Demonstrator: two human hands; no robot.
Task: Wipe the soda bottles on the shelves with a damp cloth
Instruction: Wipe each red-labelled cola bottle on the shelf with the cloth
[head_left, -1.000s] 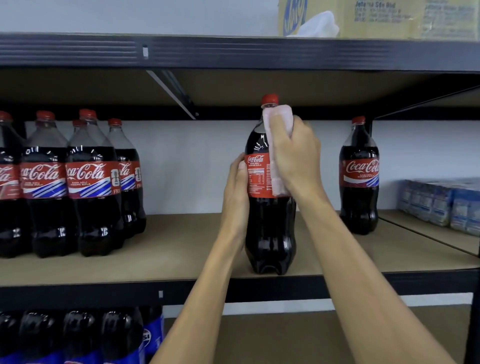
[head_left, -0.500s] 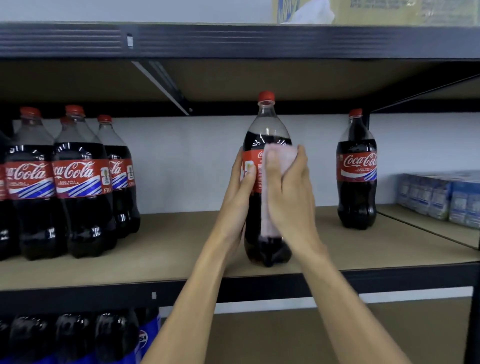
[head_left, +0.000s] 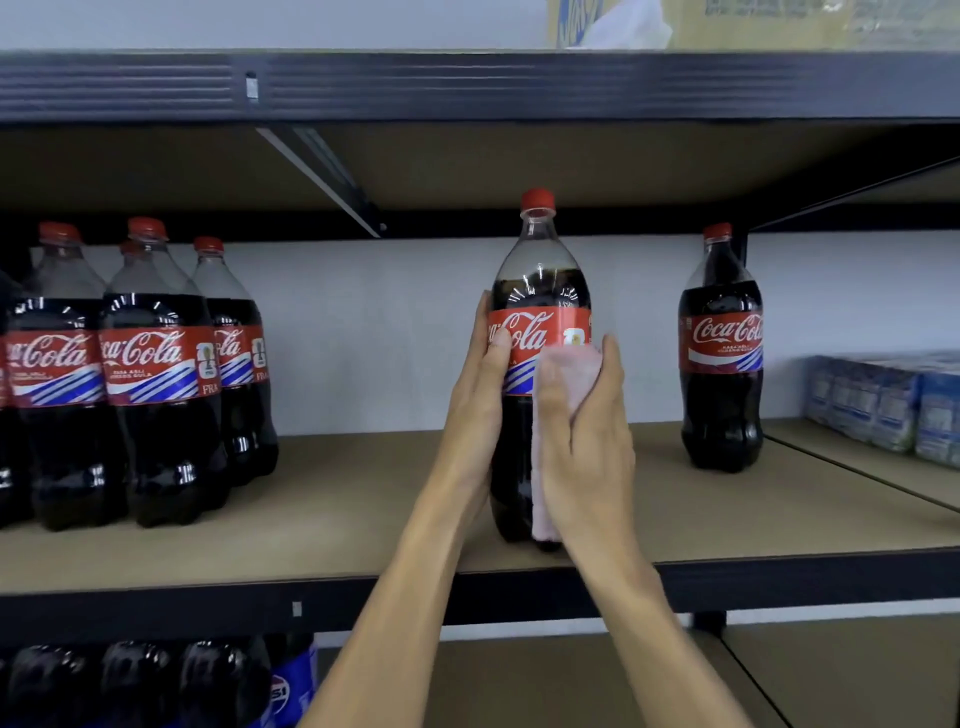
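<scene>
A large cola bottle (head_left: 540, 291) with a red cap and red label stands upright near the front edge of the middle shelf (head_left: 332, 499). My left hand (head_left: 480, 400) grips its left side, thumb lying on the label. My right hand (head_left: 589, 436) holds a pale pink cloth (head_left: 566, 374) against the bottle's lower front right, fingers wrapped over the cloth. The cloth hangs down almost to the bottle's base. A second cola bottle (head_left: 722, 353) stands alone to the right. Several more cola bottles (head_left: 140, 374) are grouped at the left.
The upper shelf beam (head_left: 467, 85) runs close above the bottle caps, with a diagonal brace (head_left: 327, 182) under it. Blue-and-white packs (head_left: 883, 400) sit at the far right. Dark soda bottles (head_left: 156, 680) fill the lower shelf at left. A cardboard box (head_left: 779, 21) is on top.
My right hand has slid the cloth down from the bottle's neck to its lower body. The bottle has turned, so the label's logo now faces me.
</scene>
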